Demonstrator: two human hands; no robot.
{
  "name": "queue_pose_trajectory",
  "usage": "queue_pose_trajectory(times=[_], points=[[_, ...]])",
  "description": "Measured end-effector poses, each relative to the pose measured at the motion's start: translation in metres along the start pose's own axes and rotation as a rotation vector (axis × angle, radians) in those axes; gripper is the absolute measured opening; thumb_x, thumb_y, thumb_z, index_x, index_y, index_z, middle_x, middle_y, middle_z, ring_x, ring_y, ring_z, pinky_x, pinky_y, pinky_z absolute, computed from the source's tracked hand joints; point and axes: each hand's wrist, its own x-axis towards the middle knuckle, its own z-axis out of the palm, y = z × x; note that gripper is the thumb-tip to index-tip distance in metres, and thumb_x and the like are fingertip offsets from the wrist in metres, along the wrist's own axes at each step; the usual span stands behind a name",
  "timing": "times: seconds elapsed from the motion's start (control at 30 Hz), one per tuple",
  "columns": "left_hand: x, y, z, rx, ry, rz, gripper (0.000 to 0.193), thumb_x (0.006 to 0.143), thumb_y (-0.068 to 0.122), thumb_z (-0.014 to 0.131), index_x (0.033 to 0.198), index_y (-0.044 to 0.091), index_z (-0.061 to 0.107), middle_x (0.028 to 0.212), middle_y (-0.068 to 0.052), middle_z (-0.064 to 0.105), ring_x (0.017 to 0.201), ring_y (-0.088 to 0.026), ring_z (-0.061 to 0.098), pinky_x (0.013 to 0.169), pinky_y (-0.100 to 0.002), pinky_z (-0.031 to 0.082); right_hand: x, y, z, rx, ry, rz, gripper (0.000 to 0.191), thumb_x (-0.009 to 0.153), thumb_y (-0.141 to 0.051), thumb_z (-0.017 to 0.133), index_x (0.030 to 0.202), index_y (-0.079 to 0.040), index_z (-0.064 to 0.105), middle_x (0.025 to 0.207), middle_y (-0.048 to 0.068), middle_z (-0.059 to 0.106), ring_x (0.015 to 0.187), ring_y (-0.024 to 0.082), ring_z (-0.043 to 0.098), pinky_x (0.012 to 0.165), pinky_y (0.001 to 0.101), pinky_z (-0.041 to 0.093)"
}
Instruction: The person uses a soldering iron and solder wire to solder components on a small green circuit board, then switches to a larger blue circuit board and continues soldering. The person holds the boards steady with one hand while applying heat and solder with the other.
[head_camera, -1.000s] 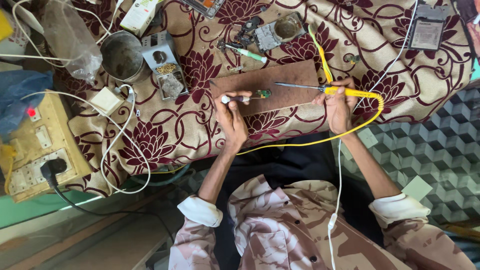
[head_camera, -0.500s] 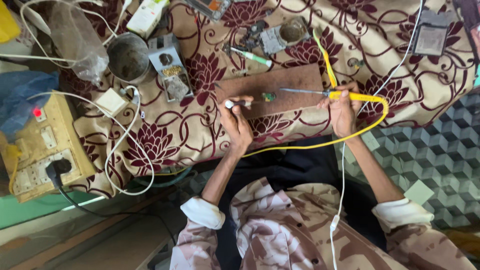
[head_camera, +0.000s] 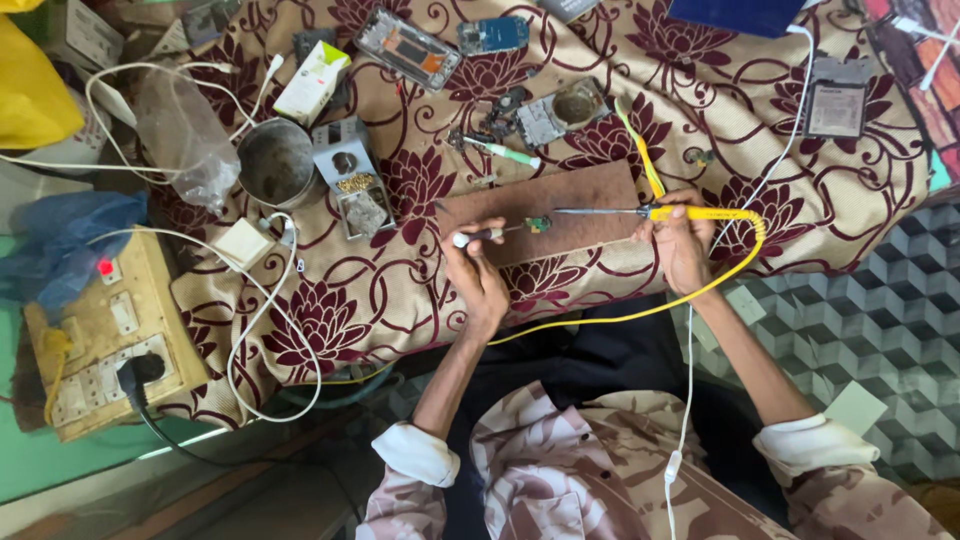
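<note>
Seen from above, a person seated at a cloth (head_camera: 330, 320) patterned with dark red flowers works a small green circuit board (head_camera: 539, 224) on a brown wooden board (head_camera: 560, 205). The left hand (head_camera: 478, 275) is closed around a thin tool (head_camera: 480, 236) with a pale handle, pressing its tip against the circuit board to pin it. The right hand (head_camera: 682, 245) grips the yellow handle of a soldering iron (head_camera: 640, 211), its long metal tip lying almost flat and pointing left, ending just beside the circuit board. A yellow cord (head_camera: 650, 305) loops from the iron back across the person's lap.

Doing this well likely means keeping the circuit board pinned without shifting, touching only the iron's tip to the joint, and keeping the cord off the work. The wrist resting on the cloth probably steadies the hand.

The circuit board is tiny and green, a narrow scrap lying near the middle of the wooden board; its parts are too small to make out.

Around the work lie a metal bowl (head_camera: 276, 162), a white box (head_camera: 312, 82), a phone frame (head_camera: 408, 48), a screwdriver with a green handle (head_camera: 500, 151) and a yellowed socket board (head_camera: 105, 335) with a black plug in it and a red light lit.
</note>
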Motion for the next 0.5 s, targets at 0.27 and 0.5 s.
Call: queue_pose_trajectory(times=[0.27,0.5], points=[[0.002,0.0,0.001,0.03,-0.119,0.023,0.026,0.117,0.024,0.038,0.116,0.001,0.047,0.112,-0.017,0.075,0.092,-0.02,0.071,0.084,-0.032,0.057,0.004,-0.005,0.007,-0.005,0.027,0.01,0.031,0.114,-0.035,0.055,0.12,-0.005,0.05,0.086,0.009,0.058,0.075,0.018,0.059,0.078,0.0371,0.056],[0.003,-0.003,0.0,0.02,-0.087,-0.001,0.019,0.115,0.017,0.039,0.117,0.0,0.047,0.119,-0.021,0.074,0.097,-0.023,0.073,0.086,-0.034,0.058,0.011,-0.001,0.016,0.039,0.135,-0.012,0.032,0.114,-0.036,0.052,0.119,-0.005,0.05,0.081,0.009,0.058,0.072,0.018,0.06,0.076,0.0346,0.055]])
